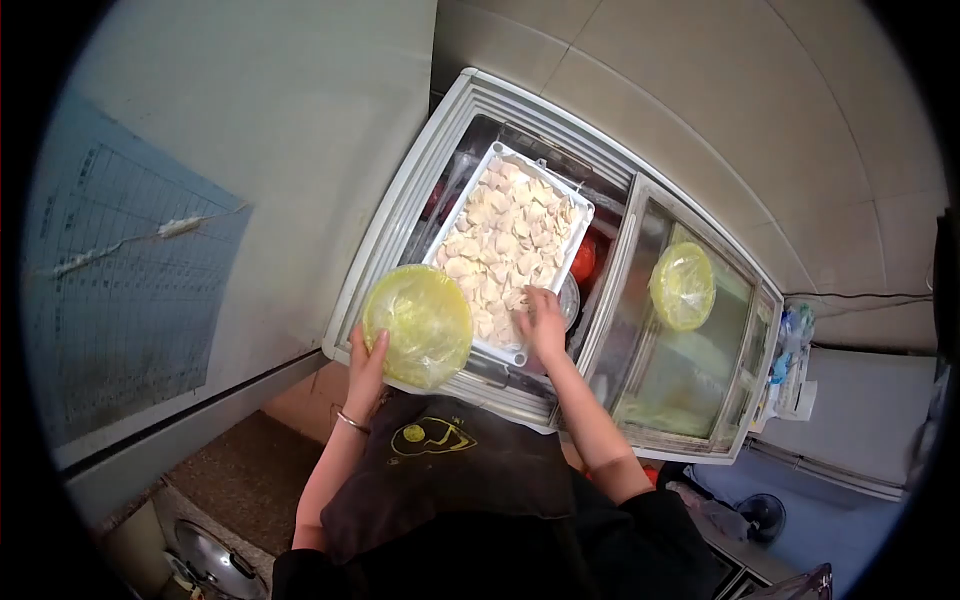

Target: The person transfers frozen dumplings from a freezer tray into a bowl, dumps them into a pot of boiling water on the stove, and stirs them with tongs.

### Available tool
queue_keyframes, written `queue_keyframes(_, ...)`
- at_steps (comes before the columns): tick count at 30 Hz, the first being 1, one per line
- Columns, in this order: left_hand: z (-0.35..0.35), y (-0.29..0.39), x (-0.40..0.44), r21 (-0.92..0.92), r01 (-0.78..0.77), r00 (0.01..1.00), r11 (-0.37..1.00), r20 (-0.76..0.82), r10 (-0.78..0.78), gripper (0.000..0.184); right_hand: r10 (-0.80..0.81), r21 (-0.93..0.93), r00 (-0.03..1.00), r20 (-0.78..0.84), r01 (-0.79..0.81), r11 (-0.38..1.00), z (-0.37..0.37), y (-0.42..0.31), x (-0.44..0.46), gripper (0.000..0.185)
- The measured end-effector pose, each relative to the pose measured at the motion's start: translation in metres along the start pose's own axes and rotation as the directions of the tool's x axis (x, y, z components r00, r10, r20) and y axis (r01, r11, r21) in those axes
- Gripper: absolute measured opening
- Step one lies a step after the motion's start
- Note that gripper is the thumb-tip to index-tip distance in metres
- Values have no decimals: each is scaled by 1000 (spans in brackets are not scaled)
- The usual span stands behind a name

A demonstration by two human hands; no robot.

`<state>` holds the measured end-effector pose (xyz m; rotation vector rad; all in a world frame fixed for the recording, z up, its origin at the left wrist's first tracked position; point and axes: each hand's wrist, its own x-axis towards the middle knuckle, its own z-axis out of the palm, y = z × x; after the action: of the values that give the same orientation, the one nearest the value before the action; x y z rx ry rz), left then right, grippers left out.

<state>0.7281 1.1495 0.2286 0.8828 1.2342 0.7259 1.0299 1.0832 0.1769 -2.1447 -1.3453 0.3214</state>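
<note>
A yellow-green bowl [418, 325] lined with clear plastic is held at its left rim by my left hand [368, 362], with the thumb over the edge. A white tray [580, 235] full of pale, folded dumpling-like pieces [505, 240] lies in the open part of a chest freezer [400, 215]. My right hand [542, 322] is over the tray's lower right corner, its fingertips at the pieces; whether they pinch one I cannot make out. The bowl overlaps the tray's lower left corner.
Another plastic-lined yellow bowl [683, 286] rests on the freezer's glass lid [690, 370] at the right. Something red [583, 260] shows beneath the tray. A pale cabinet with a blue sheet [140, 270] stands at the left. A metal lid [215, 560] is at lower left.
</note>
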Motion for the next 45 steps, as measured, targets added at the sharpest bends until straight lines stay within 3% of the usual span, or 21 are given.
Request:
queue_keyframes(1,0,-4,4,19,-43,999,999,-13,43,47,-186,-133,982,-22,182,974,-3,-11,1,25)
queue_keyframes(3,6,0,9,6,-21,1000,1000,12,21,48,-229,-143,973,23,230,963,8,3,3,24)
queue_keyframes(7,6,-2,17,9,-12,999,1000,45,11,49,33,194,997,74,-46,980,14,38,15,22)
queue_keyframes(9,5,-3,17,-19,-13,999,1000,44,14,50,402,607,845,353,-534,589,4,41,22,18)
queue_keyframes(10,5,-4,18,-45,-8,999,999,45,10,51,436,673,794,423,-598,435,-1,41,21,19)
queue_keyframes(11,6,-4,18,-47,-16,998,999,53,19,51,436,679,800,413,-589,437,-5,38,22,19)
queue_keyframes(13,7,-3,17,-71,17,999,997,49,-14,51,356,793,710,608,-564,-230,-11,28,22,21)
queue_keyframes(17,8,1,14,-8,12,997,1000,79,-12,47,311,661,610,729,-508,-553,0,27,22,24)
queue_keyframes(21,8,0,13,9,8,996,1000,89,-9,46,232,620,638,734,-491,-613,5,26,19,29)
queue_keyframes(23,8,-8,17,13,1,997,1000,81,-2,46,198,637,666,719,-517,-572,-1,17,17,35)
queue_keyframes(27,14,-21,22,109,-51,995,993,86,42,50,-128,762,767,629,-641,-94,-24,-37,8,50)
queue_keyframes(29,15,-22,20,126,-46,993,991,115,31,50,12,720,774,633,-594,358,-36,-27,16,43)
queue_keyframes(30,15,-18,21,48,24,991,999,129,-30,50,157,589,765,625,-593,548,-35,-13,19,40)
queue_keyframes(31,14,-16,22,-29,94,986,995,144,-89,50,160,590,768,621,-592,550,-34,-1,15,40)
queue_keyframes(32,13,-16,22,-30,91,985,995,147,-86,50,150,283,831,535,-344,895,-30,10,9,46)
queue_keyframes(33,10,-17,21,-9,72,989,997,132,-70,50,83,-125,881,466,-27,992,-28,13,5,53)
queue_keyframes(34,9,-18,20,13,57,992,998,115,-58,50,-29,-298,940,340,137,945,-19,13,-7,58)
queue_keyframes(37,7,-13,17,-47,90,990,995,117,-84,50,-95,-464,958,272,217,859,-1,17,-16,55)
queue_keyframes(41,5,-16,12,0,45,994,999,96,-45,51,6,-428,927,376,168,888,7,35,-8,49)
queue_keyframes(43,6,-19,15,63,8,990,998,143,-17,52,-195,-477,968,160,249,843,-2,16,1,25)
queue_keyframes(45,9,-23,16,44,-9,988,999,153,2,53,-226,-474,959,172,282,834,0,32,3,22)
